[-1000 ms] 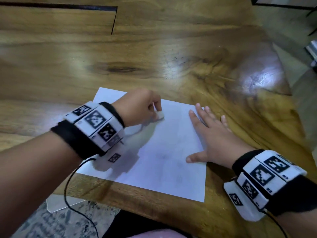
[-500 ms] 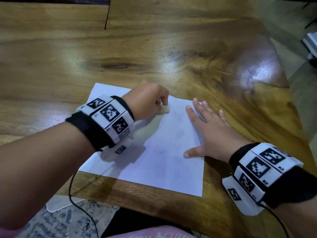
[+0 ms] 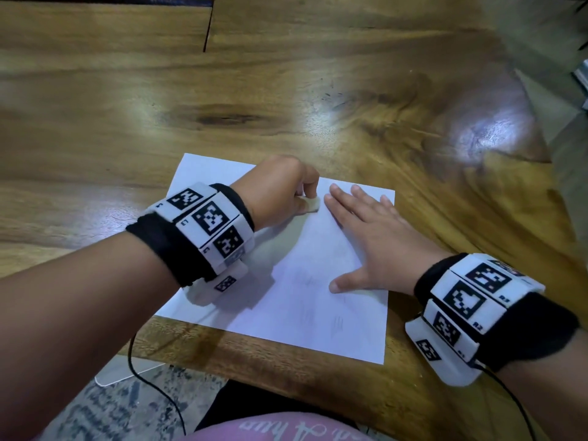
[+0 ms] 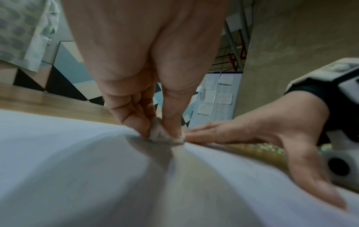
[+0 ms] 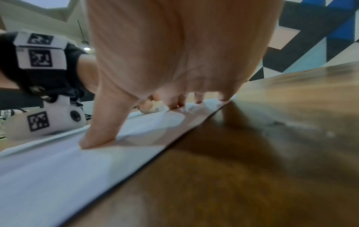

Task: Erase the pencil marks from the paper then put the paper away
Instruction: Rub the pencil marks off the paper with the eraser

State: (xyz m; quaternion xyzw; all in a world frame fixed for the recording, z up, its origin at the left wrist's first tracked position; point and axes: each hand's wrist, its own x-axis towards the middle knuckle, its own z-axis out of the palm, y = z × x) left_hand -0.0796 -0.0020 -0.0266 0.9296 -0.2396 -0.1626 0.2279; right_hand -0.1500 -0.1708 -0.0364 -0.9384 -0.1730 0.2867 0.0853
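left hand pinching eraser, paper

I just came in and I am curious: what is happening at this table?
A person is erasing pencil marks. The left hand pinches an eraser and presses it on the paper near its far edge. The right hand lies flat, holding the sheet on the wooden table. Faint marks remain on the paper.

A glossy wooden table carries one white paper near its front edge.
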